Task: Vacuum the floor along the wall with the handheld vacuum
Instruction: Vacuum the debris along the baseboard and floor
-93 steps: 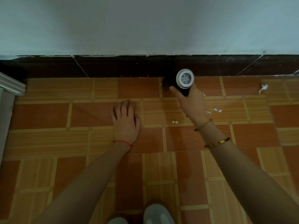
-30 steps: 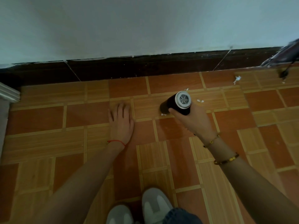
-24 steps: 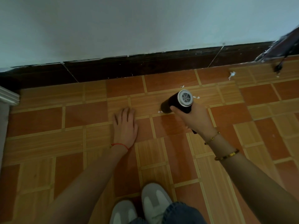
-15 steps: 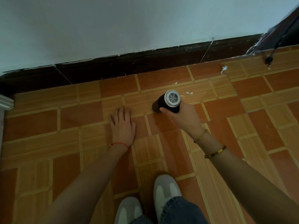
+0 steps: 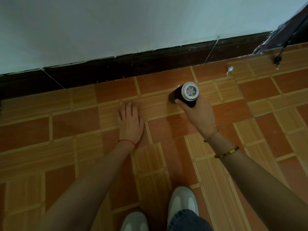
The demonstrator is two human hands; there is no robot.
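Right hand grips the vacuum, now farther from the skirting; left hand stays flat on floor; paper scrap ahead.

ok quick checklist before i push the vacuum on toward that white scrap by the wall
1. Right hand grips the handheld vacuum: ok.
2. Left hand flat on the tile floor, out of the path: ok.
3. Nozzle against the floor: cannot tell, the vacuum's body hides it.
4. White scrap still ahead near the baseboard: not ok, uncleaned.
5. Black cable end lies beyond the scrap: not ok, snag risk.
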